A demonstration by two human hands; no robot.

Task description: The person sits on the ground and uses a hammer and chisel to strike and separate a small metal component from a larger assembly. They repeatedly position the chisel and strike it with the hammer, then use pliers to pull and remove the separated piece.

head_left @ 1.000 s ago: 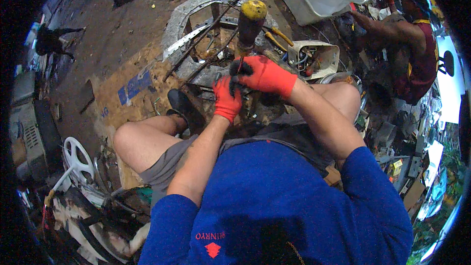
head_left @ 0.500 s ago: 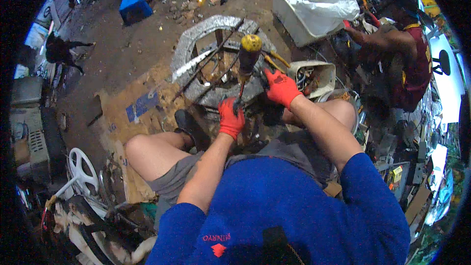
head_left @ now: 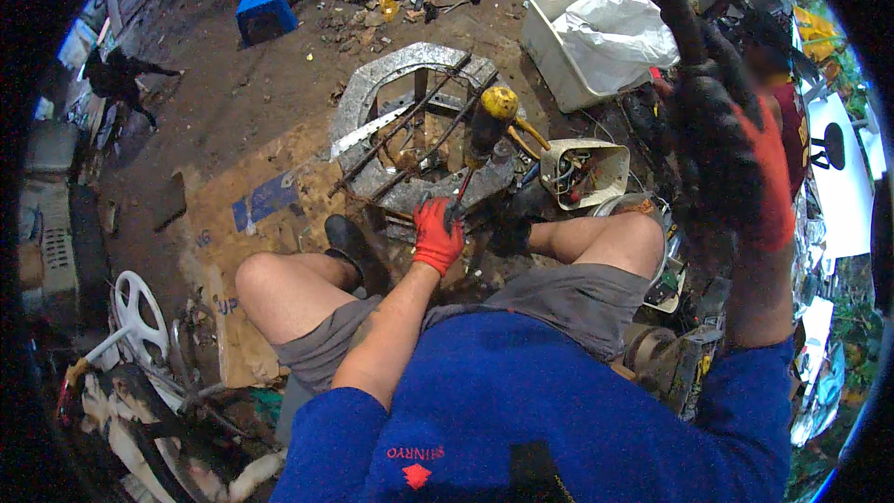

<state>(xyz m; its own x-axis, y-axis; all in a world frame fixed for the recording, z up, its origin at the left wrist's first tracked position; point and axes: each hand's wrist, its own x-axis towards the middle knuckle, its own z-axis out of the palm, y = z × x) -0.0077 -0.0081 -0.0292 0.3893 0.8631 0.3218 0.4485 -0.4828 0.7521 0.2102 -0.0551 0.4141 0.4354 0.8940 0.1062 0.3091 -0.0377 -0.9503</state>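
The left hand (head_left: 436,237) in its red glove is closing its fingers around a thin reddish shaft (head_left: 464,184), low between the knees, and the grip is probably keeping it steady. Just beyond, a yellow-topped dark tool (head_left: 492,121) is standing out over the near right part of an octagonal grey frame (head_left: 363,93); whether tool and shaft are one piece, nobody can tell from here. The frame is sitting in front of the feet, likely placed there so that both arms are reaching it easily.

And the right hand (head_left: 736,158)! It is hanging high at the right, close to the camera, dark palm side showing. Its fingers are pointing upward, but whether they are gripping anything is impossible to tell. It is blocking much of a co-worker (head_left: 798,126) behind.

Dark rods (head_left: 399,129) are crossing the frame's opening and getting in the way of its middle, with a pale strip (head_left: 368,133) lying beside them. Yellow-handled pliers (head_left: 533,133) are resting near the frame's right side, by a cream bin (head_left: 610,166) holding wires, seemingly within easy reach. Farther off, a white tub (head_left: 557,54) is carrying a white sack (head_left: 619,30), a blue stool (head_left: 267,5) is standing on the dirt, and flat cardboard (head_left: 209,233) is covering ground to the left.
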